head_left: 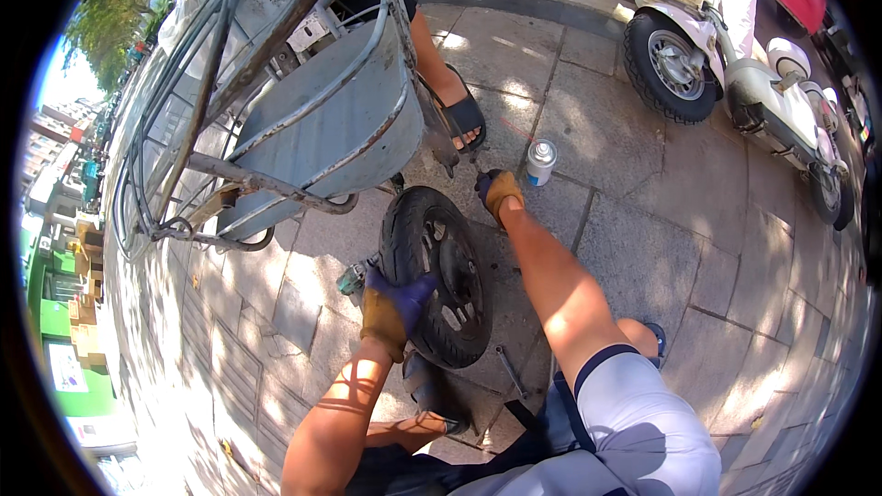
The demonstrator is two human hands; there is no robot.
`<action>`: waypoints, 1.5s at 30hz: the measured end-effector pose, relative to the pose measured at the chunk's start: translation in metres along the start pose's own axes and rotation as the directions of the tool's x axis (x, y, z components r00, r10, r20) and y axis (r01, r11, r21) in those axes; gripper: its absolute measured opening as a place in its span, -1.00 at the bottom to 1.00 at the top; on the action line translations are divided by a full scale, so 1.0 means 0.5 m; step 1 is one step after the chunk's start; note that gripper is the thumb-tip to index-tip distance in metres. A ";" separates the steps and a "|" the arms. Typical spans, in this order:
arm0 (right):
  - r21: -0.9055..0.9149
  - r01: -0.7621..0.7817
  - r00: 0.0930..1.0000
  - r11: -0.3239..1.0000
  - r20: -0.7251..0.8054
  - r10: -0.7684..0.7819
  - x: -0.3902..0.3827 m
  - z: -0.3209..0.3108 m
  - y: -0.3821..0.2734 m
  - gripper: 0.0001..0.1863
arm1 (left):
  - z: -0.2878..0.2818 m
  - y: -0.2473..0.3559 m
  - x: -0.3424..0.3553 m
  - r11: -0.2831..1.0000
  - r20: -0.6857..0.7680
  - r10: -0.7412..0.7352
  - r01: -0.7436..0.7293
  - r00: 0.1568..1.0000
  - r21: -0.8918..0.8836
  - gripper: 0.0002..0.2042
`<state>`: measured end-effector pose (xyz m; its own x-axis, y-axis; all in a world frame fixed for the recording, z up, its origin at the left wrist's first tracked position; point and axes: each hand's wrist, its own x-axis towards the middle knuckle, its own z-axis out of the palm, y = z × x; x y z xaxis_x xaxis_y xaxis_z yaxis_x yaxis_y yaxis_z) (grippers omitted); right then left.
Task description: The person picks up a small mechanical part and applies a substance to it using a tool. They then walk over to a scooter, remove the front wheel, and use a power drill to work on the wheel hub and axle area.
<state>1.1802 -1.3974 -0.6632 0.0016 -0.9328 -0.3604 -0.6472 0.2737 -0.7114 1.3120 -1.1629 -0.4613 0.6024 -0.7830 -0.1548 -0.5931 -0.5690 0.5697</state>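
My left hand, in a purple and tan glove, grips the left side of a black tyred wheel standing at a lean in front of me. My right hand, similarly gloved, is curled just beyond the wheel's upper right, on something small that I cannot make out. A spray can with a thin red straw stands to its right. A green tool lies left of the wheel, partly hidden, and a wrench lies on the paving below it.
A grey metal frame with a plate fills the upper left. Another person's sandalled foot rests beside it. White scooters stand at the upper right on the stone paving. Boxes are stacked at the far left.
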 end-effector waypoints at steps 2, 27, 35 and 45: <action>-0.131 0.148 0.981 0.980 0.146 -0.128 0.059 -0.027 0.088 -0.54 | -0.002 0.018 -0.006 0.991 0.168 0.010 0.013 0.986 -0.136 -0.28; 0.407 0.219 0.514 0.887 0.725 -0.459 -0.356 -0.045 -0.006 -0.48 | -0.065 0.057 -0.086 0.983 0.085 -0.050 0.064 0.995 -0.170 -0.39; 0.452 0.214 0.744 0.866 0.500 -0.444 -0.390 -0.003 0.039 -0.41 | -0.038 0.036 -0.082 0.997 0.104 0.066 -0.062 0.992 -0.037 -0.34; 0.444 0.049 0.803 0.895 0.515 -0.299 -0.472 -0.128 0.089 -0.31 | -0.043 0.052 -0.049 0.993 0.244 -0.109 0.118 0.964 -0.023 -0.21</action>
<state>1.1021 -1.1800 -0.5712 0.5878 -0.7102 -0.3873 -0.2408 0.3035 -0.9219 1.2933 -1.1532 -0.4253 0.5147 -0.7540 -0.4081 -0.5055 -0.6514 0.5659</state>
